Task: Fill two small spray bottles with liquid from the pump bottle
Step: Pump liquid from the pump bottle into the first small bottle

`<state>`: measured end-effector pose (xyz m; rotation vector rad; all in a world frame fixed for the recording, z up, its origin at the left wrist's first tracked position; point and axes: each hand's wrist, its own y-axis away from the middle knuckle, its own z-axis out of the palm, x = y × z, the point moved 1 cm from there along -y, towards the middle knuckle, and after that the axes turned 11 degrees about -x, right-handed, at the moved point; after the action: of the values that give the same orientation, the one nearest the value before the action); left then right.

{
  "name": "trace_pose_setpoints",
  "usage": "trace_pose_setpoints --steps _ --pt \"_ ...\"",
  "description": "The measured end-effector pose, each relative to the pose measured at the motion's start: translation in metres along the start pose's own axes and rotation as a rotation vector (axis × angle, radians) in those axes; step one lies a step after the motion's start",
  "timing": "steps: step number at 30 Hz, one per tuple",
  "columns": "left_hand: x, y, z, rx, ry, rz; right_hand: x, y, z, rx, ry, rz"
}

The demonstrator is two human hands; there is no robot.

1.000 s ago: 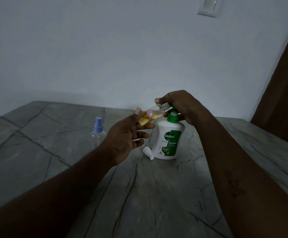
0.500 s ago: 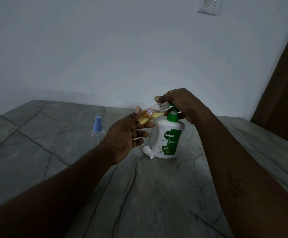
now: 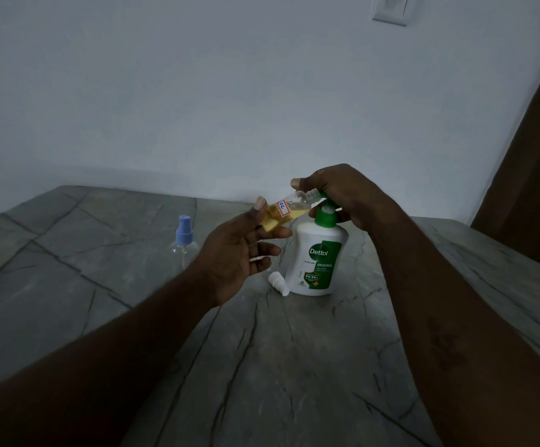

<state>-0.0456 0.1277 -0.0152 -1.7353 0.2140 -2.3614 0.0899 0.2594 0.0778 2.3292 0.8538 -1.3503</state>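
Note:
A white pump bottle [image 3: 318, 259] with a green label and green pump collar stands on the grey stone table [image 3: 262, 366]. My right hand [image 3: 343, 191] covers the pump head with its fingers curled round it. My left hand [image 3: 239, 250] holds a small clear spray bottle [image 3: 286, 209], tilted, its open neck at the pump spout; yellow liquid lies in its lower part. Its white cap [image 3: 277, 283] lies on the table by the pump bottle's base. A second small clear bottle with a blue spray top [image 3: 184, 243] stands to the left.
A pale wall [image 3: 230, 91] runs behind the table, with a light switch [image 3: 391, 9] high up. A brown door or panel [image 3: 533, 169] is at the right edge.
Both hands and the tilted bottle stay in nearly the same place at the pump; my right hand sits slightly higher in the frame.

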Motion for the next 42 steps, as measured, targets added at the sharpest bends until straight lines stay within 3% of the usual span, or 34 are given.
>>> trace_pose_setpoints --steps 24,31,42 --pt "-0.002 -0.001 -0.002 0.006 -0.021 -0.012 0.009 -0.007 0.003 -0.028 -0.111 0.008" --pt "-0.004 -0.002 -0.002 -0.009 -0.026 -0.006 0.004 -0.003 0.001 -0.024 -0.034 -0.029" --pt "-0.009 -0.002 -0.003 -0.012 -0.049 -0.023 0.013 -0.011 0.002 -0.068 -0.149 -0.02"
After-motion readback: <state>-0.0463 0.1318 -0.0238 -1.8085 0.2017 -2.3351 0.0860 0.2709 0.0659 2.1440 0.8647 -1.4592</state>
